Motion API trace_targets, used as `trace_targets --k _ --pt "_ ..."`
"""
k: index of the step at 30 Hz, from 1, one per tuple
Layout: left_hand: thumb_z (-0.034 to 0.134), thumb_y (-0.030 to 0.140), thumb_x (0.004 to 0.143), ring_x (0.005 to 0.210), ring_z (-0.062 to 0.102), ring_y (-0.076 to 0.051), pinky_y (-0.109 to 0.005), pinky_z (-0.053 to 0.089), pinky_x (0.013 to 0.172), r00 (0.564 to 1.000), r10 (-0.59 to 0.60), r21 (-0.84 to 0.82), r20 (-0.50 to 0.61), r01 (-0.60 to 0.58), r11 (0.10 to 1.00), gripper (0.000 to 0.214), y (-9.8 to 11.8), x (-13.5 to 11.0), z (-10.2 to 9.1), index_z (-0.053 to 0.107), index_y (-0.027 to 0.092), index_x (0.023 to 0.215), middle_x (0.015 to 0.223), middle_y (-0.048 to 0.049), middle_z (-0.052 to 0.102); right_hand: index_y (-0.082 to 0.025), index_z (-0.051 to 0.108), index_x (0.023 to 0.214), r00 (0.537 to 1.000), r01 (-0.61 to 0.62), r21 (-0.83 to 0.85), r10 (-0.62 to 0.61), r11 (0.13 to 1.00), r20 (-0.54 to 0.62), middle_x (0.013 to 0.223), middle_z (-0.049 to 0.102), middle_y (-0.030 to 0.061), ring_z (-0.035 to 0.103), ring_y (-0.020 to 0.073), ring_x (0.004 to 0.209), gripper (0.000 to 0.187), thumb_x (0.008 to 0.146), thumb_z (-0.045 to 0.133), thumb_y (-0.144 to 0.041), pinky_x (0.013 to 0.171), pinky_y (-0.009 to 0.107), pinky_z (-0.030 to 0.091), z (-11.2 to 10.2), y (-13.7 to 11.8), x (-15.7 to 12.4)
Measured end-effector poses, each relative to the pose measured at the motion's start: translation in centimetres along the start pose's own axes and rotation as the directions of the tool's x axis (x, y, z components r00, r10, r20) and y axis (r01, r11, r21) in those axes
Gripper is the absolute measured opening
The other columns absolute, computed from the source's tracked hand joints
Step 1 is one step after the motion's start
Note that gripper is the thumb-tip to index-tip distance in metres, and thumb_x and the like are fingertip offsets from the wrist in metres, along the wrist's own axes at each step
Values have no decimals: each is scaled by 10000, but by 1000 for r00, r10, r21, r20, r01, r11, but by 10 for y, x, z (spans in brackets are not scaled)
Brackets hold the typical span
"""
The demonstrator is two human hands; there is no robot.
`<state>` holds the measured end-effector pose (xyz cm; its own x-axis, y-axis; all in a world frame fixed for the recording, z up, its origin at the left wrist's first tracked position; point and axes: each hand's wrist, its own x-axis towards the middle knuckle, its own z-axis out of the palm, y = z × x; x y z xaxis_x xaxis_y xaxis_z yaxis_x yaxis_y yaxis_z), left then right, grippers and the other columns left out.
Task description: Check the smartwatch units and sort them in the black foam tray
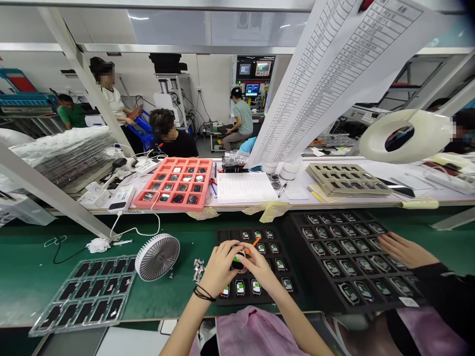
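My left hand (221,262) is closed around the edge of a smartwatch (236,263) whose lit screen shows some green. Beside it, my right hand (258,267) is closed too, its fingertips at the watch's right side. An orange stick-like tool (256,241) pokes up from the right fingers; its other end is hidden. Both hands are over a black foam tray (232,234) that holds several watches in slots, many with lit green and white screens, such as the watch (256,286) in the front row.
A co-worker's hand (408,249) rests over a larger black tray of watches (297,247) on the right. To the left are a small fan (158,257), a clear plastic tray (128,282) and small scraps (199,271). A pink tray (204,190) stands on the shelf.
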<state>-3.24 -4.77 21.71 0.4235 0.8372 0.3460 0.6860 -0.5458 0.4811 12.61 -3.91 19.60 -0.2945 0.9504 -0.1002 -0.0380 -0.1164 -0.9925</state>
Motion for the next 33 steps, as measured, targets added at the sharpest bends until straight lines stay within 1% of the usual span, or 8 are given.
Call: trace_targets --k 4,7,9,12,16,19,24,33 --pt "522 -66 632 1126 540 -281 -458 495 859 1000 11 20 3 -11 1000 636 0 2 1 495 217 1201 1229 -110 575 -248 523 1185 999 -23 23 22 999 40 983 616 24 529 94 571 479 775 661 -453 559 263 503 -1 -5 -5" --pt "528 -58 639 1107 559 -257 -443 502 903 997 2 -86 -82 -9 996 618 0 1 0 504 212 1195 1176 -101 603 -258 549 1162 997 -31 119 22 992 73 1007 629 30 563 113 633 447 770 681 -424 569 258 501 -5 -12 -7" --pt "568 -25 665 1076 579 -242 -424 514 902 988 -27 -181 -150 0 983 574 2 0 -2 515 221 1181 1138 -87 625 -259 577 1139 995 -51 213 31 976 96 1001 644 32 604 141 738 416 765 698 -393 646 272 511 -7 -17 -7" --pt "664 61 697 1041 596 -232 -403 524 887 973 -81 -304 -217 12 953 495 8 -1 -7 545 223 1149 1109 -79 647 -241 620 1113 985 -123 388 64 913 162 998 660 40 616 152 848 392 754 721 -364 745 278 499 -9 -22 -6" --pt "745 149 688 1036 580 -243 -418 513 885 968 -59 -322 -242 -23 946 497 15 -1 -11 567 233 1144 1101 -73 666 -204 657 1083 961 -200 515 66 834 267 918 676 44 608 126 752 413 704 774 -318 659 228 471 -7 -25 -3" --pt "730 142 701 1048 564 -249 -431 506 885 964 -43 -305 -261 -40 952 510 17 -2 -11 558 243 1170 1115 -76 662 -196 676 1048 955 -213 532 61 820 289 852 680 37 613 125 736 406 673 800 -290 632 212 459 -7 -26 0" --pt "705 175 728 1179 502 -289 -497 451 966 970 -29 -271 -241 -39 962 493 15 -1 -11 557 244 1193 1206 -99 611 -223 657 1081 964 -189 487 66 853 259 910 684 44 636 152 808 481 638 821 -310 700 251 484 -12 -27 -2" --pt "707 138 697 1143 539 -280 -476 478 936 972 -18 -333 -233 -62 941 474 16 1 -7 576 234 1142 1112 -80 669 -223 613 1160 961 -186 439 68 879 270 1031 672 73 637 187 930 546 656 804 -311 738 273 509 -14 -36 -7"
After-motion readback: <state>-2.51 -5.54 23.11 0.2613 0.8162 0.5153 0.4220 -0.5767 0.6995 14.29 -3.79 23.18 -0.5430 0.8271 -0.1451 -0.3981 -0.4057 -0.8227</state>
